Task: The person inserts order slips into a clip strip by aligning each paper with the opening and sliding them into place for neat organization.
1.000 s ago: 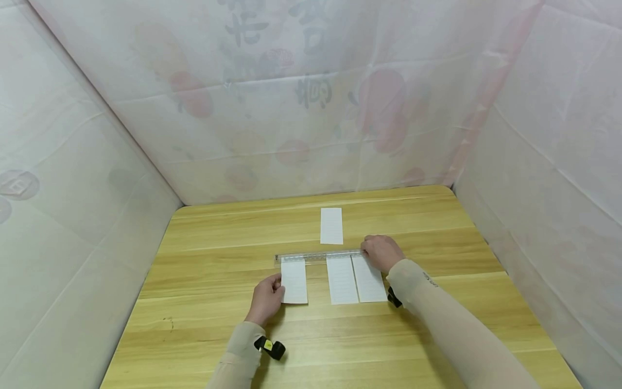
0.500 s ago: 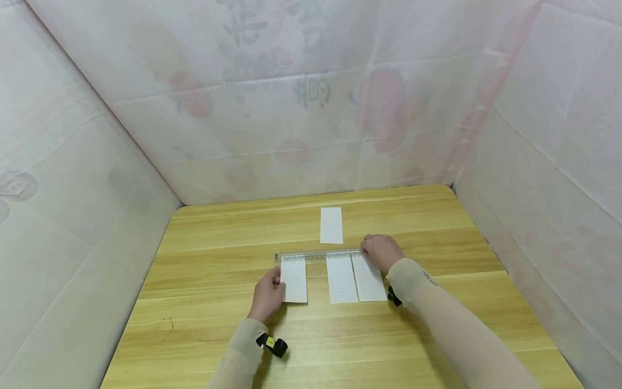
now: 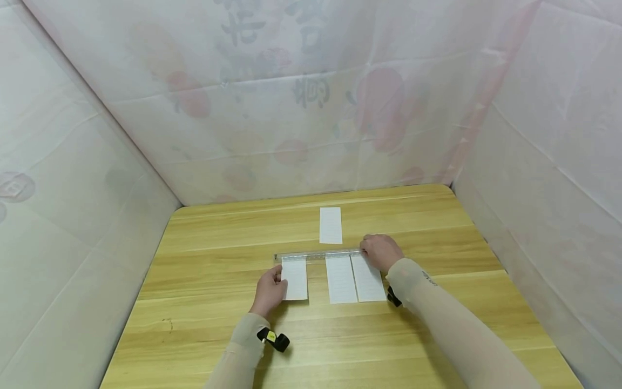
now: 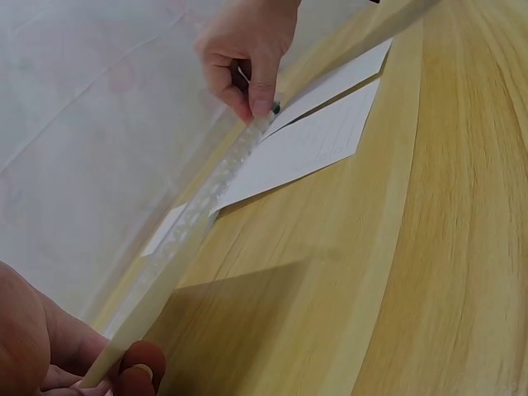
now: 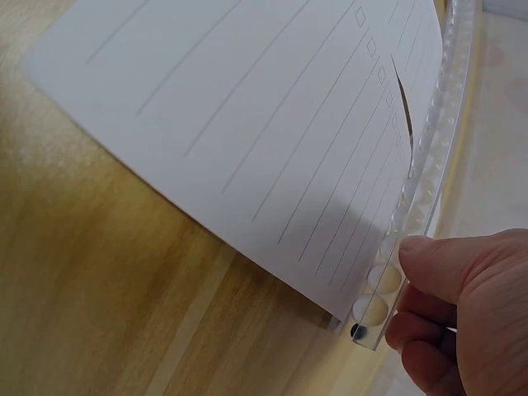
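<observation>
Wooden table (image 3: 204, 324): four paper slips (image 3: 342, 279), one clear ruler (image 3: 318, 255).

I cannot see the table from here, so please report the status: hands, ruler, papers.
Left hand holds left paper slip at ruler. Right hand pinches ruler's right end. Two slips lie side by side below ruler, a fourth beyond. Nothing blocking.

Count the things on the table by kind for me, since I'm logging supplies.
Paper slips: 4, namely the far slip, the left slip, the middle slip and the right slip
Clear ruler: 1
Total: 5
</observation>
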### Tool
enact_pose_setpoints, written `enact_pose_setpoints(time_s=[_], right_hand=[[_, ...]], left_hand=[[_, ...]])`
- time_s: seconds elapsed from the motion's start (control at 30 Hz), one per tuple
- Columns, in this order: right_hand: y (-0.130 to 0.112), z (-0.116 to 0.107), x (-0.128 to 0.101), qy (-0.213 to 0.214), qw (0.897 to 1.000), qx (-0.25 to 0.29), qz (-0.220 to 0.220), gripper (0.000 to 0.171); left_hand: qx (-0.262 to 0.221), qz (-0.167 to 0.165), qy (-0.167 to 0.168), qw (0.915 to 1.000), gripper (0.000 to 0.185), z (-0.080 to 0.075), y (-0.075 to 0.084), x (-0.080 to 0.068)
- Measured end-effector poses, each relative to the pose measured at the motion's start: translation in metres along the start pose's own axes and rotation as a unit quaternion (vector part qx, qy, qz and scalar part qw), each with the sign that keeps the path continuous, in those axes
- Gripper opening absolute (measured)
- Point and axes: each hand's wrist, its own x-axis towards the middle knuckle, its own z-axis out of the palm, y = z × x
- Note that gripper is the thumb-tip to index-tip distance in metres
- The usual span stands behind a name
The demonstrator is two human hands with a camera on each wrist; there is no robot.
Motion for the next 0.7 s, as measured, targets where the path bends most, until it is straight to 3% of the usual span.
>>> enact_pose_setpoints(time_s=[0.7], right_hand=[[-0.0006, -0.0030, 0.0000, -0.005, 1.000, 0.008, 0.004, 0.008]], left_hand=[[0.006, -0.004, 0.001, 1.0000, 0.048, 0.0107, 0.0009, 0.0027]])
